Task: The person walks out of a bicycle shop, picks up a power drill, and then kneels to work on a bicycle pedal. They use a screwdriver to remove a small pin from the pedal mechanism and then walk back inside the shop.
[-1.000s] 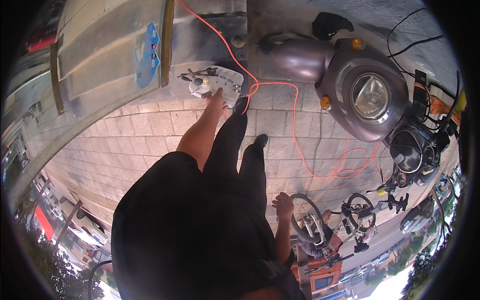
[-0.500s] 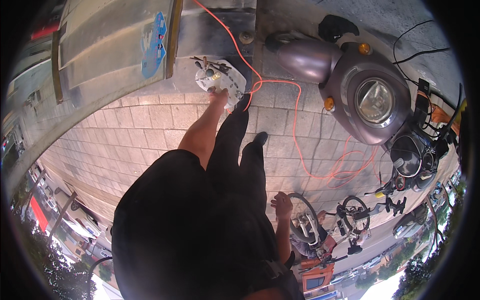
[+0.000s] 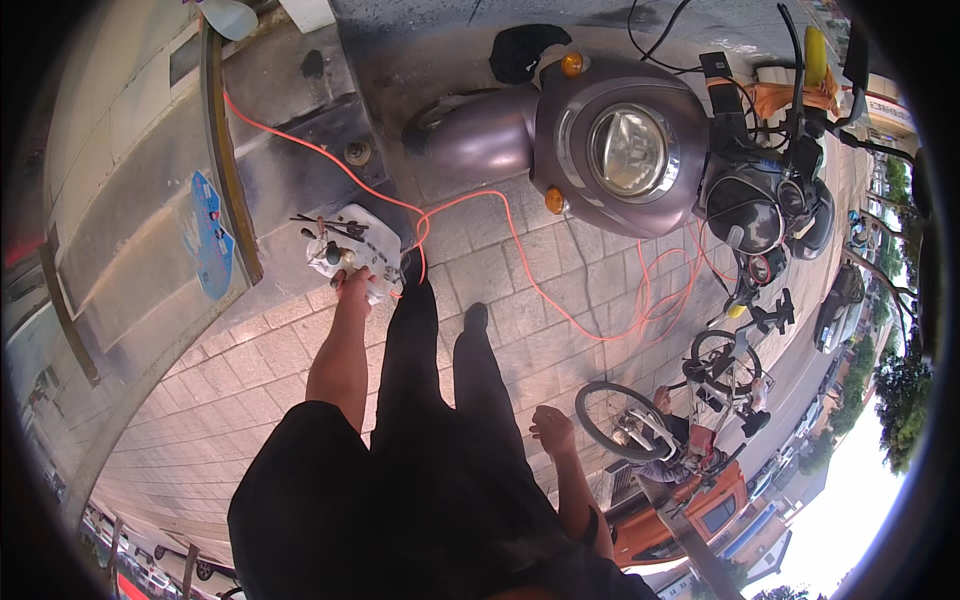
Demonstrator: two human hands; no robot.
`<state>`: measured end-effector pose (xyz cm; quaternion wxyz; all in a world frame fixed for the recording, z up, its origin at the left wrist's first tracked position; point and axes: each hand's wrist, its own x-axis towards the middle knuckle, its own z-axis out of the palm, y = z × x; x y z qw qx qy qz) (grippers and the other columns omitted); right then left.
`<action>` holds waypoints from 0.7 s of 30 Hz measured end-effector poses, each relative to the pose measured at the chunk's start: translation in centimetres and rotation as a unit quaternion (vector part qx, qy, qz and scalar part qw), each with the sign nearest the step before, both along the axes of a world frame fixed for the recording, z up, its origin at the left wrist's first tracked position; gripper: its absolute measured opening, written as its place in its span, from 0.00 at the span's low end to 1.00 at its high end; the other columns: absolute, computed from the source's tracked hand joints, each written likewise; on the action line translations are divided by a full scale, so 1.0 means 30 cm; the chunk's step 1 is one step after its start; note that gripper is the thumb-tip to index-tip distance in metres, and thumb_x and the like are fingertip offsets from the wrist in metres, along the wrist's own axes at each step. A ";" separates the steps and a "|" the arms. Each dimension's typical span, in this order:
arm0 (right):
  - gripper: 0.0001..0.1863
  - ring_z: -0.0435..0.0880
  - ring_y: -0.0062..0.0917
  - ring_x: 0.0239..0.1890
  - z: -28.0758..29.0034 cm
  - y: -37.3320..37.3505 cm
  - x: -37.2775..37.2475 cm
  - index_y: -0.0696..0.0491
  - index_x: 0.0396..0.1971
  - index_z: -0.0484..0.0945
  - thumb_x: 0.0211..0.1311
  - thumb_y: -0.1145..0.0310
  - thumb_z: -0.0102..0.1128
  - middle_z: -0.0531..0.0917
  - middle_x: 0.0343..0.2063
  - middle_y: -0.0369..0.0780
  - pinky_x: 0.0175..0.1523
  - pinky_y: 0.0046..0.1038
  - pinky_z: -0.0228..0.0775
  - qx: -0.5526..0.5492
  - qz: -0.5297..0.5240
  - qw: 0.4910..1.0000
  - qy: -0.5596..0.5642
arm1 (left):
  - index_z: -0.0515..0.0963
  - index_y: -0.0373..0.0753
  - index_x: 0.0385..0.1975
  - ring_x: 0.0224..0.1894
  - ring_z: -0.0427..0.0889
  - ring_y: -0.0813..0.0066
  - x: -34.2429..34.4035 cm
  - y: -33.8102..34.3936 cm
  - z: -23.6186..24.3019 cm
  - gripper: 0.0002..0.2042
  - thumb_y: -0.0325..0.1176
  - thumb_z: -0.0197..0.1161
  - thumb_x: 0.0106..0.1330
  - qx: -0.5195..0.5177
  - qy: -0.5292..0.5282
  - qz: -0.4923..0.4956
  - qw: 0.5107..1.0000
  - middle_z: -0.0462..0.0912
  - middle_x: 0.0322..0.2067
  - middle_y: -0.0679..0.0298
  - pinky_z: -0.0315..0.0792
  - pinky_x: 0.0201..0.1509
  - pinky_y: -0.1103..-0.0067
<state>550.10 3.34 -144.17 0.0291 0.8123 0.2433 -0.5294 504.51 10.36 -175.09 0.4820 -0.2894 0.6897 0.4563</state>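
My left hand (image 3: 353, 284) is closed on the near edge of a white, plate-like unit (image 3: 372, 258) with knobs, fittings and dark rods on top, low by my feet. What exactly its fingers grip is small and partly hidden. An orange hose or cord (image 3: 510, 230) runs past the unit and loops over the pavement. My right hand (image 3: 553, 428) hangs beside my dark-clothed leg, fingers loosely bent and apart, with nothing visible in it.
A purple-grey scooter (image 3: 560, 120) stands ahead to the right. A metal step (image 3: 300, 90) and panel (image 3: 150, 180) are at left. Bicycles (image 3: 618, 420), another person's hand (image 3: 662, 398), an orange vehicle (image 3: 720, 515) and parked cars (image 3: 840, 300) are at right on the paved ground (image 3: 250, 370).
My view has turned, so the scooter now sits higher and further left and the white unit lower and further left. My left hand stays on the unit; my right hand still hangs.
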 end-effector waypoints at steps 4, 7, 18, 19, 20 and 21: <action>0.18 0.89 0.25 0.31 0.013 -0.066 0.012 0.59 0.51 0.82 0.66 0.64 0.61 0.88 0.35 0.41 0.33 0.26 0.82 -0.003 -0.013 1.000 0.003 | 0.64 0.56 0.58 0.35 0.81 0.68 -0.007 -0.002 -0.081 0.26 0.28 0.70 0.66 0.013 0.001 0.030 0.999 0.79 0.43 0.65 0.79 0.45 0.64; 0.18 0.90 0.24 0.31 0.010 -0.133 0.094 0.59 0.49 0.83 0.67 0.62 0.62 0.89 0.34 0.44 0.34 0.26 0.81 0.022 -0.032 0.999 0.005 | 0.71 0.51 0.51 0.40 0.79 0.68 -0.018 -0.019 -0.078 0.15 0.33 0.69 0.69 0.013 -0.051 -0.067 0.996 0.77 0.38 0.66 0.77 0.50 0.64; 0.20 0.88 0.37 0.39 0.076 -0.371 0.519 0.54 0.45 0.86 0.64 0.55 0.56 0.88 0.39 0.49 0.49 0.36 0.79 0.110 0.003 0.994 -0.024 | 0.72 0.42 0.36 0.27 0.71 0.75 0.115 -0.233 0.444 0.04 0.26 0.61 0.71 -0.027 -0.003 -0.377 0.926 0.71 0.28 0.69 0.71 0.31 0.76; 0.20 0.87 0.43 0.44 0.115 -0.411 0.546 0.54 0.44 0.86 0.64 0.55 0.55 0.87 0.42 0.51 0.51 0.39 0.78 0.105 -0.014 0.994 -0.012 | 0.71 0.42 0.41 0.28 0.73 0.75 0.149 -0.277 0.489 0.06 0.24 0.60 0.70 -0.027 0.014 -0.417 0.908 0.74 0.30 0.68 0.72 0.31 0.76; 0.21 0.85 0.50 0.49 0.139 -0.468 0.578 0.53 0.42 0.87 0.63 0.54 0.54 0.86 0.44 0.53 0.54 0.42 0.77 0.100 -0.032 0.994 0.001 | 0.65 0.46 0.51 0.28 0.75 0.76 0.164 -0.322 0.518 0.18 0.20 0.60 0.66 -0.019 0.024 -0.476 0.879 0.76 0.34 0.66 0.72 0.29 0.78; 0.21 0.84 0.50 0.50 0.110 -0.565 0.615 0.52 0.42 0.87 0.62 0.54 0.52 0.85 0.45 0.54 0.55 0.43 0.76 0.116 -0.024 0.993 0.008 | 0.62 0.50 0.59 0.27 0.74 0.76 0.229 -0.355 0.592 0.26 0.19 0.60 0.65 -0.029 0.021 -0.497 0.867 0.76 0.35 0.66 0.72 0.27 0.77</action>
